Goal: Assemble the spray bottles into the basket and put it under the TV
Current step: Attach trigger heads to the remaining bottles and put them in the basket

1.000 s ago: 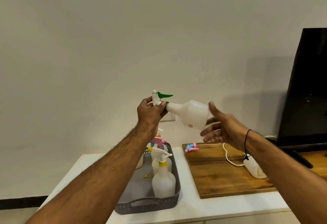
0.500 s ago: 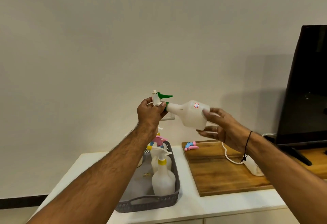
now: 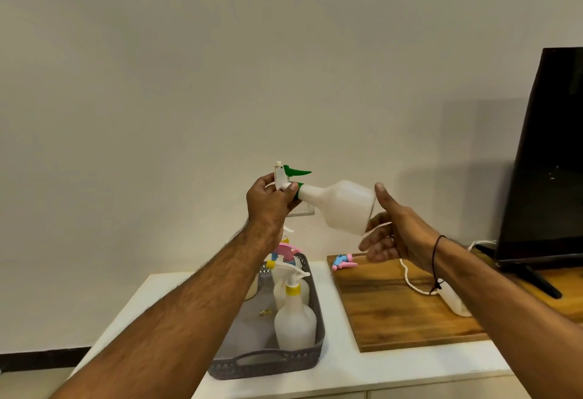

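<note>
Head view, mid-frame: our left hand (image 3: 272, 201) grips the sprayer (image 3: 285, 175) on the sideways bottle (image 3: 342, 206); our right hand (image 3: 392, 231) fingers, loosely spread, touch its base, above the basket (image 3: 277, 362).

Both bare forearms reach forward and up from the lower corners, converging at chest height. The left hand (image 3: 271, 201) is curled tight, thumb on top, gripping the neck of a white plastic spray bottle with a green trigger (image 3: 340, 206). The right hand (image 3: 391, 231) is loosely spread, thumb raised, fingers half-bent at the bottle's base, a thin black cord bracelet (image 3: 437, 256) around its wrist.
</note>
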